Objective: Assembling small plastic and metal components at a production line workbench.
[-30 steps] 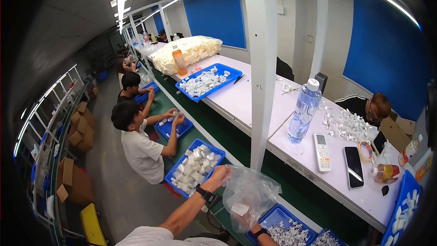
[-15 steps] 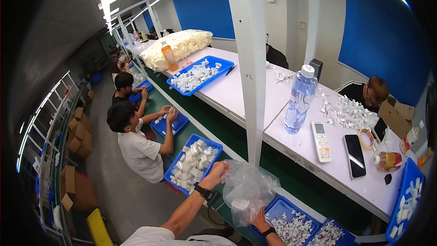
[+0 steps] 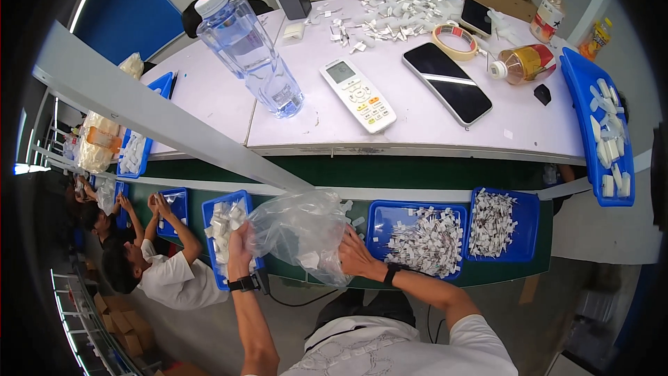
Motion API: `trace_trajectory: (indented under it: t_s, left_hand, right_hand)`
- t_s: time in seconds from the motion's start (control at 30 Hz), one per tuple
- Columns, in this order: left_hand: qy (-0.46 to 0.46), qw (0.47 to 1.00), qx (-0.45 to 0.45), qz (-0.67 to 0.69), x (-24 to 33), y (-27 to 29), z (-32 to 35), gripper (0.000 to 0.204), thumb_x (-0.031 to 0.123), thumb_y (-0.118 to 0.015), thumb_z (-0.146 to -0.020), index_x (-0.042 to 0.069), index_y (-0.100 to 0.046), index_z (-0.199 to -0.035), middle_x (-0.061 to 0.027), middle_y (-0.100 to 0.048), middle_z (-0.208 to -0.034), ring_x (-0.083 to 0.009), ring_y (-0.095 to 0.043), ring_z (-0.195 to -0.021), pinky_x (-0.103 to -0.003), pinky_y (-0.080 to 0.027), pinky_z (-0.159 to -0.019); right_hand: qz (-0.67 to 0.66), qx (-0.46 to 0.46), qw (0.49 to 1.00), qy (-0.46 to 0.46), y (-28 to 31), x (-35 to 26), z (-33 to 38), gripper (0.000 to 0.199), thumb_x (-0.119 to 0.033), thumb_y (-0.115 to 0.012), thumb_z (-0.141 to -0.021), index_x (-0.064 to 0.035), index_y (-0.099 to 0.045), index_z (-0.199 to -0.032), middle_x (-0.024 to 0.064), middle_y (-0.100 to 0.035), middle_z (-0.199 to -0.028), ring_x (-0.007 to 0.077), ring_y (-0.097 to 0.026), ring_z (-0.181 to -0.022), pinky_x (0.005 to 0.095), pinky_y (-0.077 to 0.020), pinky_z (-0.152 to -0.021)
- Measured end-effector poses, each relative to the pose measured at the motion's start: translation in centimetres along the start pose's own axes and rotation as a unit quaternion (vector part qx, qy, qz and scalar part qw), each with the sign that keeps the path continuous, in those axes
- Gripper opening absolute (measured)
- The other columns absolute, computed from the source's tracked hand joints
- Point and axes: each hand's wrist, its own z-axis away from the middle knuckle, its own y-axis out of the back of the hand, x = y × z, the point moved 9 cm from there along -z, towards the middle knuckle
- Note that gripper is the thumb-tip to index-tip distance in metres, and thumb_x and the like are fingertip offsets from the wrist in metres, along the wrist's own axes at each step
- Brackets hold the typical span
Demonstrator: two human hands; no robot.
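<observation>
Plastic bag [image 3: 296, 230], clear and crumpled, hung over the green tabletop [image 3: 504, 270], its lower end by the near edge, between one blue tray [image 3: 222, 278] holding white packets [image 3: 226, 219] and another blue tray [image 3: 380, 226] holding small white pieces [image 3: 428, 244]. The left hand [image 3: 240, 247] grasped the bag's upper left side; the right hand [image 3: 355, 254] touched its right side, but whether it gripped, I could not tell.

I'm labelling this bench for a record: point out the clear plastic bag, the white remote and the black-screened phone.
Clear plastic bag [image 3: 298, 232]: head view, middle of its crumpled film.
White remote [image 3: 359, 95]: head view, on its keypad.
Black-screened phone [image 3: 449, 86]: head view, middle of its screen.
</observation>
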Motion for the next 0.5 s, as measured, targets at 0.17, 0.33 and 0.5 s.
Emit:
trace_trajectory:
  t_s: [0.17,0.33,0.5]
  left_hand:
    - [0.022,0.999,0.004,-0.029,-1.8,0.9,-0.3,0.017,0.014,-0.054,-0.1,0.004,-0.068,-0.103,-0.0044,-0.069,-0.09,-0.0173,-0.065,-0.076,-0.032,-0.056,-0.065]
    - [0.039,0.998,-0.018,-0.045,-1.5,1.3,0.7,0.019,0.017,-0.055,-0.098,0.003,-0.068,-0.099,-0.0065,-0.07,-0.088,-0.0195,-0.067,-0.073,-0.033,-0.057,-0.065]
    - [0.005,0.996,0.002,-0.087,-0.6,2.2,2.7,0.02,0.019,-0.058,-0.095,0.003,-0.069,-0.093,-0.0065,-0.068,-0.081,-0.0177,-0.065,-0.064,-0.033,-0.053,-0.054]
  right_hand:
    - [-0.16,-0.12,0.979,-0.019,-3.7,-0.1,-1.1,0.06,-0.024,-0.069,-0.084,-0.0013,-0.06,-0.139,0.0228,-0.062,-0.135,0.0384,-0.05,-0.137,0.0524,-0.0301,-0.122]
    - [0.034,-0.002,0.984,0.174,-6.3,-3.1,-4.7,0.064,-0.02,-0.067,-0.087,-0.0015,-0.051,-0.146,0.0215,-0.056,-0.143,0.0366,-0.054,-0.133,0.0472,-0.0388,-0.117]
    - [-0.191,-0.121,0.973,-0.053,-7.6,-2.4,-12.8,0.054,-0.021,-0.066,-0.094,-0.0005,-0.054,-0.142,0.0245,-0.058,-0.138,0.0387,-0.056,-0.128,0.0452,-0.0445,-0.111]
